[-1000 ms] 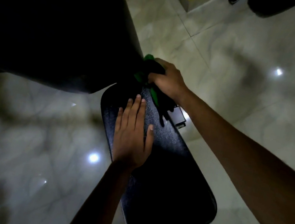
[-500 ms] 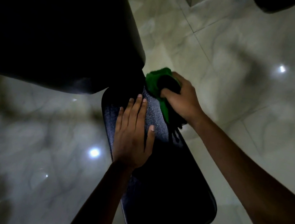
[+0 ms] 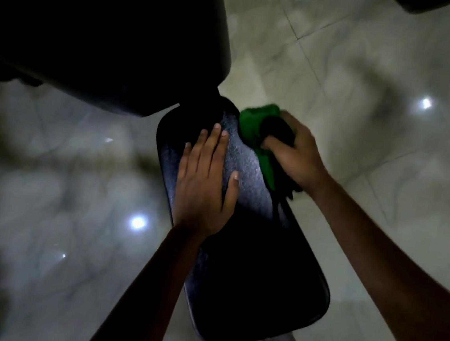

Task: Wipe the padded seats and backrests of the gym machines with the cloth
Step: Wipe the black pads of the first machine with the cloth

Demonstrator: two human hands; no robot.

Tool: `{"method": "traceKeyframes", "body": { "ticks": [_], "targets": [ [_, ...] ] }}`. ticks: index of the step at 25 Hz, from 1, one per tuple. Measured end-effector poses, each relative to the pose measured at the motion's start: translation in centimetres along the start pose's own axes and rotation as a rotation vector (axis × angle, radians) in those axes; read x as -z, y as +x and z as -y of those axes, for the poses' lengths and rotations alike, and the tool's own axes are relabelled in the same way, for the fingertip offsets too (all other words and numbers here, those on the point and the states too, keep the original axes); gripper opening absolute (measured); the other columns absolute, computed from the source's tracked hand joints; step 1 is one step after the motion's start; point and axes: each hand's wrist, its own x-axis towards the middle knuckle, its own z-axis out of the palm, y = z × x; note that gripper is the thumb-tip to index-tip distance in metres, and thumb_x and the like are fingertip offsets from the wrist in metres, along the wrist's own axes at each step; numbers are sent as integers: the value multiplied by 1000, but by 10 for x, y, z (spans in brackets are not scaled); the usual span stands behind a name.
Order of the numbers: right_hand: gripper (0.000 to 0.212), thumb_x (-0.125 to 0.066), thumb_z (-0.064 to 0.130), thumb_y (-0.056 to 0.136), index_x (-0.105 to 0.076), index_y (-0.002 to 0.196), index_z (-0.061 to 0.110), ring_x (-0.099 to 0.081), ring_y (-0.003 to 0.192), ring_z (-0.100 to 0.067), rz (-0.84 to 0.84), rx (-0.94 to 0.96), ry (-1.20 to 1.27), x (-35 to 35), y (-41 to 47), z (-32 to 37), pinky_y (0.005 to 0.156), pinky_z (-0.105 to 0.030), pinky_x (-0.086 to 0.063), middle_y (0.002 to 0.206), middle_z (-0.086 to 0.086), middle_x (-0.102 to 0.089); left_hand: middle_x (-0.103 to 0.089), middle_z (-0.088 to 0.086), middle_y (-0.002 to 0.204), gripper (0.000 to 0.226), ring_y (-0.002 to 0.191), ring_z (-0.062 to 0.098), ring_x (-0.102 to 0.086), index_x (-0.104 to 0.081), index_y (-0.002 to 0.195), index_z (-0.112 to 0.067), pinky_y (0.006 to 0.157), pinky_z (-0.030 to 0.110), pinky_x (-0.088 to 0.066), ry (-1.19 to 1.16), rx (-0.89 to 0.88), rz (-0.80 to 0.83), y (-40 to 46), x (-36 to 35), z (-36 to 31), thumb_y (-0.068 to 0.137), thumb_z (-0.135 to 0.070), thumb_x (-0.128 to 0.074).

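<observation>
The left hand (image 3: 204, 184) lay flat on the black padded seat (image 3: 249, 264), its fingers straight and close together pointing toward twelve o'clock, the thumb spread out toward two o'clock, gripping nothing. At about two o'clock from it, the right hand (image 3: 293, 152) had its fingers curled round a bunched green and black cloth (image 3: 252, 127), pressing it against the seat's far right edge, with a tail of cloth trailing under the wrist. The dark backrest (image 3: 99, 22) loomed at eleven o'clock, its lower corner just beside the seat's far end, above a glossy tiled floor (image 3: 384, 78).
</observation>
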Motion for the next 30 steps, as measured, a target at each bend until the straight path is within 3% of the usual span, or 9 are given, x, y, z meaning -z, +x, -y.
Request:
{"method": "traceKeyframes", "body": {
  "ticks": [2,5,8,10,12,15,20,27,30],
  "targets": [
    [26,-64,12,73,-58,90,30,-52,64,10,-24,2,46,-3,2,0,62,-7,-39,81,12,-58,-25,8,156,59,144,22,-18,-28,147,-8,118,37,-8,-19,10,-5,0,-1,0,95,-35,-34],
    [54,-63,23,64,-58,117,13,-56,81,4,-82,-22,65,16,-59,-31,75,-10,-43,98,2,-61,-26,8,155,59,144,23,-19,-30,147,-7,118,38,-10,-33,4,-22,0,0,-3,94,-34,-35],
    [37,-60,12,62,-61,98,18,-56,64,4,-14,-125,151,30,-98,-41,62,-12,-44,74,12,-62,-28,9,155,59,143,24,-21,-32,146,-6,118,39,-11,-42,2,-53,1,-1,1,94,-33,-37],
    [25,-60,9,62,-58,79,27,-53,60,1,-17,-107,143,24,-79,-32,60,-20,-41,60,17,-58,-29,10,154,58,143,25,-22,-33,145,-5,118,41,-13,-45,-12,-48,-2,-2,2,94,-32,-38],
    [22,-61,7,65,-53,69,27,-49,54,4,-28,-63,100,12,-49,-20,56,-19,-38,54,20,-54,-28,10,154,57,143,26,-22,-32,146,-5,118,42,-13,-39,-24,-33,-3,-1,0,95,-31,-38],
    [17,-58,11,63,-52,68,27,-47,49,4,-77,-67,157,7,-47,-13,51,-15,-36,49,19,-52,-26,10,155,56,143,26,-20,-30,147,-6,118,40,-11,-45,-17,-43,-1,-1,1,96,-30,-38],
    [14,-58,10,59,-57,71,18,-51,55,0,-82,-208,168,40,-136,-48,55,-16,-40,54,15,-56,-26,11,155,57,143,28,-21,-30,146,-5,117,39,-8,-22,-32,-43,-3,-1,0,96,-31,-35],
    [13,-58,19,57,-57,50,30,-43,47,-2,-138,-159,92,18,-82,-26,51,-23,-32,44,17,-47,-23,13,156,58,144,29,-18,-29,147,-5,117,42,-8,-14,-73,-18,-3,-1,1,98,-35,-34],
    [5,-59,11,61,-57,65,13,-48,53,-12,-217,-241,180,29,-125,-49,52,-22,-36,50,11,-51,-22,14,156,62,144,30,-17,-28,147,-4,118,43,-8,5,-77,-12,-1,2,5,97,-40,-33]
  ]
}}
